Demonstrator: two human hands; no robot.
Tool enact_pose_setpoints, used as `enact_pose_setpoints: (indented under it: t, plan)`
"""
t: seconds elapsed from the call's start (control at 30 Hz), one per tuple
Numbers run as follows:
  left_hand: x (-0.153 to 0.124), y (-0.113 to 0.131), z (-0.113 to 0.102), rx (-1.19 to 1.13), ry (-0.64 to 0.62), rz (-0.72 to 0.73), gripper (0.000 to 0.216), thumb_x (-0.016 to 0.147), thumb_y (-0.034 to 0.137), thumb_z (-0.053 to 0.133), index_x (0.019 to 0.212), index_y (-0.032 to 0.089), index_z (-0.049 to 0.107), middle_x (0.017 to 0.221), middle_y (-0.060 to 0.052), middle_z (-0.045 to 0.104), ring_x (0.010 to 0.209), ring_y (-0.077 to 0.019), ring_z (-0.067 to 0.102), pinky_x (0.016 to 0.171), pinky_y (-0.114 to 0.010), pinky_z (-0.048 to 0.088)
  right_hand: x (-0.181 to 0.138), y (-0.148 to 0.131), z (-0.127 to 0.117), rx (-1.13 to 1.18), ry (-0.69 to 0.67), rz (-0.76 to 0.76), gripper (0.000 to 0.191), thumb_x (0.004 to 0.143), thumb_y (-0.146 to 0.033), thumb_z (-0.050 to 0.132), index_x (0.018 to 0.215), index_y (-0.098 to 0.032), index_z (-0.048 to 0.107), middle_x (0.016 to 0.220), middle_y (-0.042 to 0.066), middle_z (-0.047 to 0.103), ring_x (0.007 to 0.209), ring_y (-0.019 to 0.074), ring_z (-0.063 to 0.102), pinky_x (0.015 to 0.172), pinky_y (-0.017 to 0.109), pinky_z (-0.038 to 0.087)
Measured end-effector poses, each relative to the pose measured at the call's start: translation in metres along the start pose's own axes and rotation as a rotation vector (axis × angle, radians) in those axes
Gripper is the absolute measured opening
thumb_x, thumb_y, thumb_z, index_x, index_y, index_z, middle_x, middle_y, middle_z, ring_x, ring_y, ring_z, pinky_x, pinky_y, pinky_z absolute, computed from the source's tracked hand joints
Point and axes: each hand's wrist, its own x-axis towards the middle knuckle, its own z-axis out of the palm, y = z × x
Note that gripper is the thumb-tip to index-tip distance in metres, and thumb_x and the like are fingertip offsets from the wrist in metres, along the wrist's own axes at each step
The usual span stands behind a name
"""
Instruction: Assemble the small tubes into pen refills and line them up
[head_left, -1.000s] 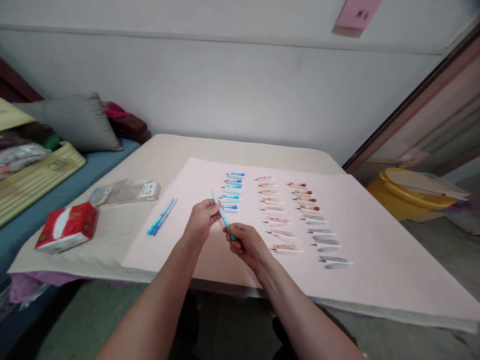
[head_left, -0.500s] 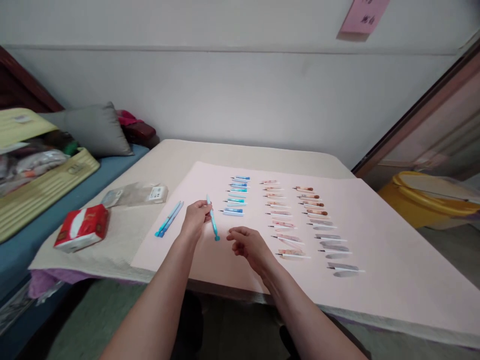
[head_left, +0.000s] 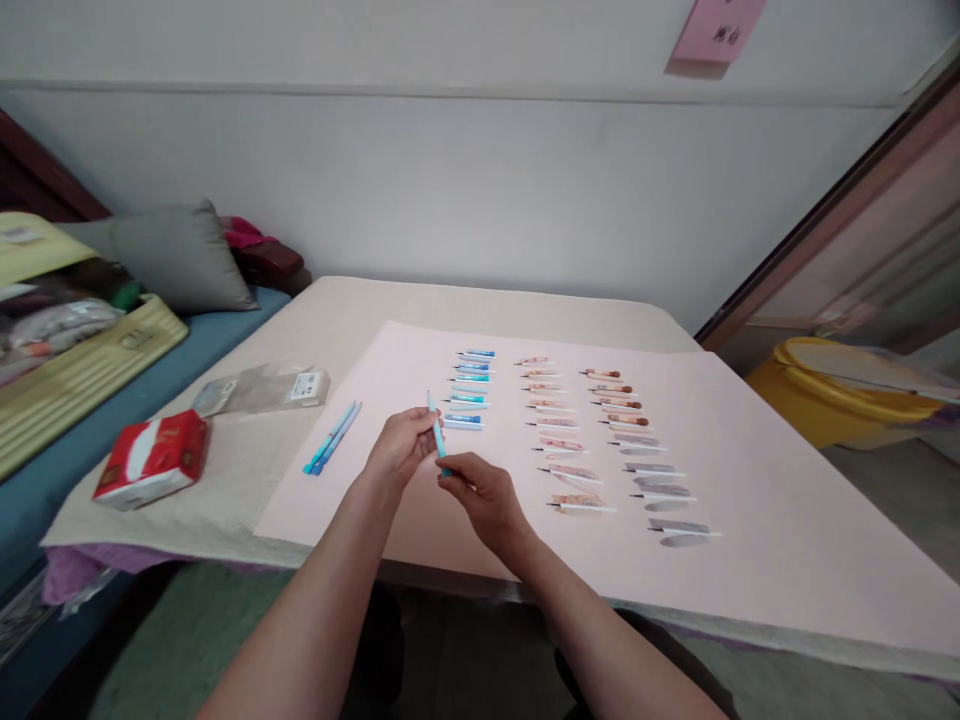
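Observation:
A light blue pen [head_left: 438,432] is held above the pink sheet [head_left: 420,540], tip pointing up and away. My left hand [head_left: 401,443] pinches its barrel near the upper part. The fingers of my right hand [head_left: 480,490] are closed round its lower end, covering the teal cap end. Two more blue pens [head_left: 332,440] lie side by side on the sheet to the left. Just beyond my hands is a column of disassembled blue pens [head_left: 466,400], their refills and barrel parts laid together. Farther right lie columns of pink-patterned pen parts [head_left: 559,445] and brown and grey pen parts [head_left: 656,468].
On the table's left stand a red tissue pack [head_left: 154,458] and a clear plastic wrapper [head_left: 262,388]. Beyond the left edge is a blue bed [head_left: 217,335] with a grey pillow [head_left: 176,260]. A yellow bin [head_left: 817,395] stands past the right edge. A wall [head_left: 480,190] closes the back.
My right hand has moved in from the right and closed on the pen's lower end. My left hand, still gripping the pen, has shifted slightly right. The view has turned slightly.

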Motion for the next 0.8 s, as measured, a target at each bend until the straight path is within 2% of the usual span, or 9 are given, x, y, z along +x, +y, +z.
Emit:
enact_pose_setpoints:
  t: [0.13,0.27,0.37,0.47,0.53,0.63,0.7,0.8]
  plan:
    - [0.0,-0.002,-0.002,0.006,-0.026,0.007,0.007,0.072,0.012,0.062,0.078,0.009,0.063,0.07,-0.007,0.061,0.059,-0.0101,0.058,0.058,-0.022,0.047,-0.001,-0.003,-0.001,-0.042,-0.045,-0.015,0.022,0.082,-0.029,0.058,0.102,-0.023,0.065,0.09,0.004,0.065,0.079,0.0154,0.059,0.072,0.028,0.046]
    - [0.005,-0.003,-0.008,0.142,0.032,0.084,0.015,0.07,0.019,0.065,0.082,0.011,0.063,0.075,-0.006,0.062,0.064,-0.0118,0.059,0.064,-0.025,0.047,0.001,-0.001,-0.003,-0.079,-0.071,0.108,0.034,0.083,-0.037,0.057,0.114,-0.023,0.058,0.094,0.004,0.066,0.077,0.0157,0.06,0.07,0.028,0.047]
    - [0.014,-0.002,-0.017,0.603,0.169,0.216,0.019,0.074,0.03,0.061,0.085,0.015,0.063,0.079,-0.006,0.064,0.069,-0.0147,0.06,0.066,-0.028,0.046,0.002,0.0,-0.004,-0.12,-0.032,0.165,0.034,0.085,-0.038,0.052,0.115,-0.022,0.057,0.091,0.005,0.067,0.075,0.0161,0.061,0.07,0.029,0.046]
    - [0.023,0.006,-0.033,1.053,0.373,0.287,0.013,0.073,0.027,0.06,0.08,0.017,0.063,0.08,-0.008,0.064,0.083,-0.0235,0.059,0.075,-0.035,0.044,0.001,0.002,-0.005,-0.154,-0.029,0.178,0.031,0.084,-0.037,0.053,0.11,-0.021,0.06,0.09,0.006,0.068,0.075,0.017,0.062,0.07,0.029,0.046]
    - [0.026,0.011,-0.045,1.175,0.47,0.296,0.009,0.073,0.021,0.058,0.079,0.017,0.063,0.089,-0.013,0.063,0.097,-0.0301,0.055,0.083,-0.042,0.039,0.0,0.003,-0.005,-0.17,-0.041,0.181,0.03,0.085,-0.037,0.052,0.108,-0.02,0.061,0.09,0.006,0.068,0.075,0.0176,0.062,0.07,0.03,0.046]
    - [0.025,0.016,-0.056,1.346,0.579,0.309,0.019,0.079,0.017,0.046,0.089,0.015,0.062,0.108,-0.02,0.056,0.111,-0.0344,0.046,0.089,-0.047,0.034,-0.001,0.004,-0.005,-0.167,-0.064,0.179,0.03,0.085,-0.038,0.051,0.106,-0.021,0.063,0.088,0.006,0.069,0.075,0.0184,0.063,0.071,0.031,0.047]
    - [0.023,0.013,-0.056,1.476,0.598,0.316,0.027,0.083,0.016,0.038,0.1,0.014,0.06,0.114,-0.022,0.052,0.115,-0.0346,0.042,0.09,-0.047,0.034,-0.001,0.005,-0.005,-0.163,-0.076,0.175,0.03,0.085,-0.039,0.05,0.105,-0.021,0.063,0.087,0.005,0.069,0.075,0.0191,0.064,0.07,0.032,0.047]
    - [0.022,0.0,-0.048,1.671,0.516,0.331,0.034,0.084,0.016,0.036,0.112,0.012,0.055,0.12,-0.022,0.05,0.118,-0.0326,0.04,0.092,-0.044,0.034,-0.001,0.005,-0.006,-0.169,-0.08,0.167,0.029,0.086,-0.039,0.05,0.103,-0.021,0.064,0.087,0.005,0.07,0.076,0.0197,0.064,0.07,0.032,0.047]
